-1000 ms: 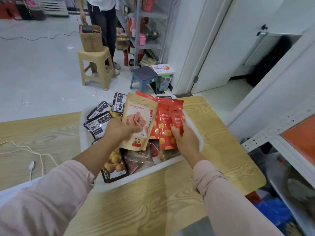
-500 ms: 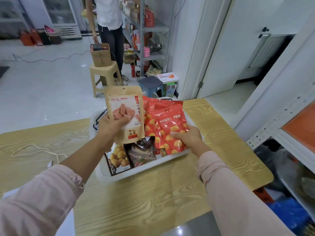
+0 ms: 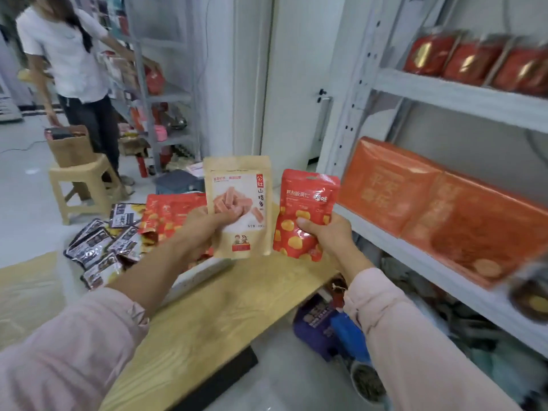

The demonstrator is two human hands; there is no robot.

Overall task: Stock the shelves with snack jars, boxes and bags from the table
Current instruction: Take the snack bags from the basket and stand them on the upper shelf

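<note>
Beside the wooden table [image 3: 225, 315], at right, grey shelves [image 3: 456, 96] carry orange boxes [image 3: 385, 185] on the middle board. Between table and shelves, two pouches are held upright in the air, long axes vertical, top seals up, printed faces toward the holder. The tan bag [image 3: 240, 185] is clasped low on its left side by the left hand [image 3: 204, 223], fingers curled over the front. The red bag [image 3: 308, 200], just beside it, is pinched at its lower right by the right hand [image 3: 329, 235], thumb on the front. Both look light, soft and probably slick; a hold nearer mid-edge would likely steady the floppy tops.
</note>
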